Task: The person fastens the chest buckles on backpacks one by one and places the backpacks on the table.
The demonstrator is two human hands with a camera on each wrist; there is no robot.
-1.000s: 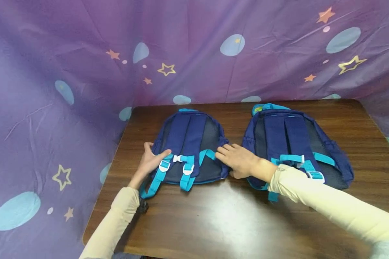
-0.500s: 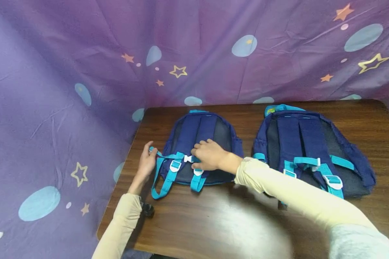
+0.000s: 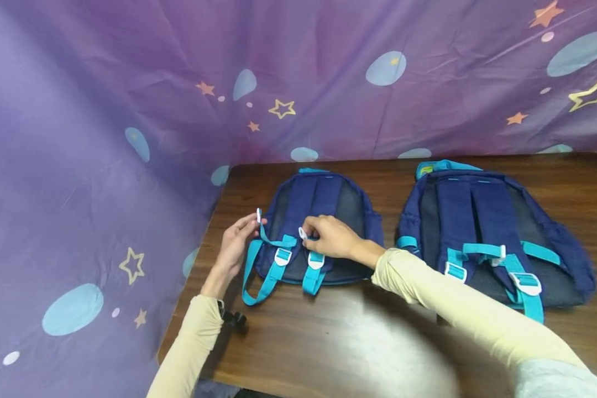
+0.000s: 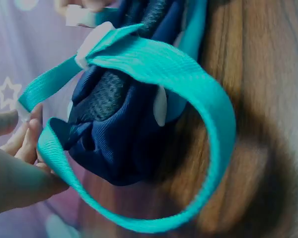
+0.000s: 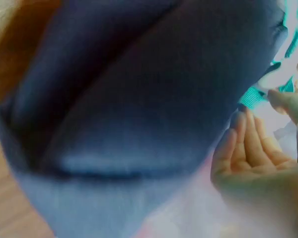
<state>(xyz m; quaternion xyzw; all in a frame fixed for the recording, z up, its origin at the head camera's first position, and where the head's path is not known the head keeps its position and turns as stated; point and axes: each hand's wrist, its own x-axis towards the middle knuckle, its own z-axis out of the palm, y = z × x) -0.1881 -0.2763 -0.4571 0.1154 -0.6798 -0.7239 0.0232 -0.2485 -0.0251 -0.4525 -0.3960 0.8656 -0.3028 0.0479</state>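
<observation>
A small navy backpack (image 3: 350, 204) lies straps-up on the left of the table. Its teal chest strap is parted in the middle. Between the fingertips of my left hand (image 3: 232, 246) is one white buckle half (image 3: 258, 215), with a teal strap (image 3: 278, 242) running back to the bag. My right hand (image 3: 335, 237) pinches the other white buckle half (image 3: 302, 233) over the right shoulder strap. The two halves are apart. In the left wrist view, a loop of teal webbing (image 4: 221, 119) hangs in front of the bag. Much of the right wrist view is dark blue cloth (image 5: 139, 99).
A second navy backpack (image 3: 497, 221) lies to the right, its chest strap (image 3: 481, 250) across its shoulder straps. Both rest on a brown wooden table (image 3: 328, 337). A purple curtain (image 3: 328, 72) with stars hangs behind and at the left.
My right hand has moved from the bag's right side to the buckle half at its middle. My left hand has left the bag's edge and lifted a strap end. The head view has shifted left.
</observation>
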